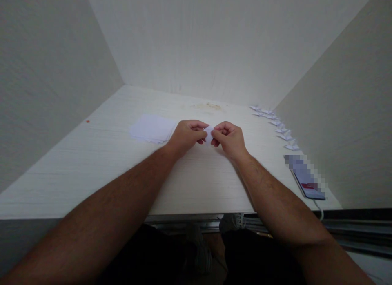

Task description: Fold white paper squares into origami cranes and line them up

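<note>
A small folded piece of white paper [208, 134] is held up between both hands over the middle of the table. My left hand [190, 132] pinches its left edge between thumb and fingers. On the other edge, my right hand [227, 136] grips it the same way. The paper's finer folds are too small to make out. Just left of my left hand lies a loose stack of white paper sheets [151, 128].
Several white folded paper cranes [284, 134] line the table's right side by the wall. Nearer me lies a phone [308, 179] with a cable [320, 211] running off the front edge. Walls enclose the white table [202, 187] at left, back and right.
</note>
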`<state>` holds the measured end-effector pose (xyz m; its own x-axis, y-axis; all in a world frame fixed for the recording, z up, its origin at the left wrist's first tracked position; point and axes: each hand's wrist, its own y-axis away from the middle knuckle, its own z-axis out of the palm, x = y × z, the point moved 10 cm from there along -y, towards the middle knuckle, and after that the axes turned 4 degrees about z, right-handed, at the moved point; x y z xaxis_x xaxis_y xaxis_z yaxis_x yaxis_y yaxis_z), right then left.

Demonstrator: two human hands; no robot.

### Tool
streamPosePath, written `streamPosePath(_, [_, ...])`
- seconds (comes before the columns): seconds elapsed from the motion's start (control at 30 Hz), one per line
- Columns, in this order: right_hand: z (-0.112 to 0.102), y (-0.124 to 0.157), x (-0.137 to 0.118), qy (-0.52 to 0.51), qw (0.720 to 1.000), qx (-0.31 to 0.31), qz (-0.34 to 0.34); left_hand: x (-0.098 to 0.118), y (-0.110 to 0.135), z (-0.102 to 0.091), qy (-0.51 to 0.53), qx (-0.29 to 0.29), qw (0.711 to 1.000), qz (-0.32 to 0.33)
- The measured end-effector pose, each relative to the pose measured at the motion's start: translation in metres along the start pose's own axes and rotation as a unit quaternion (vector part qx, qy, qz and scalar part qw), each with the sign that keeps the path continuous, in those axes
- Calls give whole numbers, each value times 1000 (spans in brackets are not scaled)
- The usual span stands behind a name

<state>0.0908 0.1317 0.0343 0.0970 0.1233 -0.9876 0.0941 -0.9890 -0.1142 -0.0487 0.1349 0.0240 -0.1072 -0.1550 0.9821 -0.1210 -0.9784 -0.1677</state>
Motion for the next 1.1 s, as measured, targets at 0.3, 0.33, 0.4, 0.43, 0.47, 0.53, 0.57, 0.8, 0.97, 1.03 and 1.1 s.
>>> streamPosePath(0.3, [4, -3, 1, -37, 998, -27, -41, 4, 0, -3, 0, 19, 1000, 16])
streamPosePath(0.33, [4, -3, 0, -41, 998, -27, -48, 5, 1, -2, 6, 22, 1000, 16])
streamPosePath(0.4, [4, -3, -2, -49, 996, -32, -60, 6, 2, -1, 20, 25, 999, 14])
streamPosePath(0.43, [5, -3, -3, -53, 996, -35, -64, 7, 2, -1, 26, 27, 999, 11])
streamPosePath(0.47, [5, -3, -4, -55, 995, -40, -67, 7, 2, -1, 33, 28, 999, 8])
streamPosePath(0.53, [6, -3, -5, -60, 995, -49, -69, 6, 2, 0, 42, 30, 999, -2])
streamPosePath(0.57, [6, -3, -6, -64, 994, -54, -70, 6, 3, 0, 45, 31, 999, -6])
streamPosePath(0.8, [6, -2, -2, -58, 995, -68, -46, 5, 2, -4, 75, 40, 996, -20])
streamPosePath(0.97, [4, -2, -4, -60, 996, -43, -47, 6, 2, -3, 68, 32, 997, -10])
streamPosePath(1.03, [4, -1, -5, -66, 996, -34, -48, 7, 2, -4, 60, 38, 997, -2])
streamPosePath(1.1, [5, 0, -7, -59, 997, -33, -48, 8, 2, -4, 53, 39, 998, 2])
